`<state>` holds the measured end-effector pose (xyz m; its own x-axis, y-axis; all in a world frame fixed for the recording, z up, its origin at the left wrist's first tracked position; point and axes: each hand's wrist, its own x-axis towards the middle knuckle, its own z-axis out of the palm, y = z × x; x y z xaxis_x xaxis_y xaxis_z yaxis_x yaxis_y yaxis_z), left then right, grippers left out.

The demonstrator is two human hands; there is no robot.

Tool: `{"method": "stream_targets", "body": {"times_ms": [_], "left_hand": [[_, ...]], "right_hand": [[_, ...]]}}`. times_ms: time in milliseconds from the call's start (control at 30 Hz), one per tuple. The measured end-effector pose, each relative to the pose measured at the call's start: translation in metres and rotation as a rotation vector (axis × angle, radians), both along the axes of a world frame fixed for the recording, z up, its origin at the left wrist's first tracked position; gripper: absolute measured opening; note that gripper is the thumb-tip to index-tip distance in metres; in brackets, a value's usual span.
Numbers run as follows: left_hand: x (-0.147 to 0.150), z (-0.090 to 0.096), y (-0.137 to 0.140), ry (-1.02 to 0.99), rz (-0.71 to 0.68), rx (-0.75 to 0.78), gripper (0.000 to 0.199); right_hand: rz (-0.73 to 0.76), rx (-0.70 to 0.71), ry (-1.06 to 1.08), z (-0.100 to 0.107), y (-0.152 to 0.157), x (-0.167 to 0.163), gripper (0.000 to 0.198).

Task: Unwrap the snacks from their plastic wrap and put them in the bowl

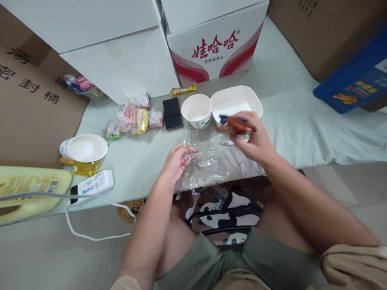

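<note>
My right hand [255, 139] is closed around a shiny reddish-brown snack packet [240, 125] with dark blue at one end. It is held just over the near rim of a white rectangular tub [256, 105]. Between finger and thumb, my left hand [175, 163] pinches clear thin plastic film [208, 161]. That film lies crumpled across the table's front edge, between my hands. Left of the tub stands a white paper cup [195, 108]. A small white pen-like item [226, 143] lies on the film, partly hidden by my right hand.
Behind are a black phone [173, 113], a yellow wrapped bar [183, 89], several wrapped snacks [140, 121] and white cartons [211, 52]. A tipped paper cup [87, 148], a white power bank [95, 186] with a cable, and a yellow jug [33, 189] lie left.
</note>
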<state>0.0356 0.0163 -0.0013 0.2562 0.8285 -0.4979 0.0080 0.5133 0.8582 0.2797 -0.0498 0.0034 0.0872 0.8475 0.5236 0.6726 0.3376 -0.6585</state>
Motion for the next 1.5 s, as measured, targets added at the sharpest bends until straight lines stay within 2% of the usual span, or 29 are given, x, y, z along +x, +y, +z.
{"method": "stream_targets", "body": {"times_ms": [67,133,200,267,333,433,633,700,767,833,900,1000,1067,1100,1133,1167,1267,1333,1367,1433,1500], "left_hand": [[0.0,0.0,0.0,0.0,-0.013,-0.003,0.023],[0.001,0.001,0.0,0.014,-0.029,-0.003,0.023],[0.002,0.001,0.0,0.032,-0.038,-0.003,0.023],[0.003,0.001,0.001,0.042,-0.039,-0.006,0.024],[0.003,0.0,0.001,0.045,-0.038,-0.006,0.025],[0.003,-0.001,0.001,0.048,-0.039,-0.005,0.025],[0.0,0.001,0.001,0.086,-0.041,0.01,0.025],[-0.003,0.002,0.003,0.117,-0.062,0.023,0.027],[-0.009,0.002,0.006,0.154,-0.096,0.051,0.03],[-0.016,0.002,0.012,0.183,-0.102,0.09,0.031],[-0.025,0.0,0.02,0.221,-0.041,0.143,0.027],[-0.039,-0.001,0.033,0.305,0.231,0.248,0.015],[-0.048,0.0,0.037,0.324,0.455,0.354,0.009],[-0.051,0.0,0.037,0.32,0.525,0.418,0.008],[-0.054,0.0,0.035,0.315,0.54,0.479,0.009],[-0.055,0.0,0.032,0.317,0.493,0.524,0.012],[-0.055,-0.006,0.023,0.388,0.173,0.508,0.036],[-0.054,-0.011,0.026,0.458,0.084,0.481,0.038],[-0.055,-0.012,0.03,0.479,0.123,0.498,0.032],[-0.056,-0.009,0.038,0.487,0.31,0.58,0.021],[-0.058,-0.002,0.041,0.509,0.496,0.696,0.017]], "right_hand": [[-0.186,0.038,-0.053,0.002,0.012,0.016,0.053],[-0.312,-0.001,-0.126,-0.001,0.025,0.029,0.06],[-0.363,-0.065,-0.191,-0.008,0.036,0.035,0.057],[-0.368,-0.128,-0.247,-0.016,0.045,0.035,0.045],[-0.346,-0.169,-0.29,-0.023,0.049,0.03,0.034],[-0.288,-0.178,-0.283,-0.028,0.051,0.026,0.03],[-0.259,-0.106,-0.245,-0.013,0.03,0.02,0.033],[-0.121,-0.103,-0.251,-0.012,0.016,0.008,0.031],[0.117,-0.148,-0.308,-0.017,0.002,-0.008,0.031],[0.33,-0.234,-0.403,-0.025,-0.009,-0.023,0.04],[0.427,-0.342,-0.489,-0.033,-0.015,-0.033,0.057],[0.451,-0.476,-0.553,-0.036,-0.02,-0.039,0.071],[0.446,-0.511,-0.567,-0.034,-0.021,-0.04,0.077],[0.438,-0.521,-0.57,-0.032,-0.022,-0.041,0.079],[0.428,-0.53,-0.572,-0.031,-0.023,-0.042,0.081],[0.419,-0.541,-0.575,-0.029,-0.024,-0.043,0.081],[0.406,-0.577,-0.585,-0.028,-0.025,-0.046,0.081],[0.398,-0.586,-0.59,-0.029,-0.026,-0.047,0.081],[0.396,-0.584,-0.592,-0.029,-0.026,-0.047,0.08],[0.396,-0.575,-0.599,-0.031,-0.027,-0.047,0.081],[0.392,-0.57,-0.603,-0.033,-0.028,-0.048,0.082]]}}
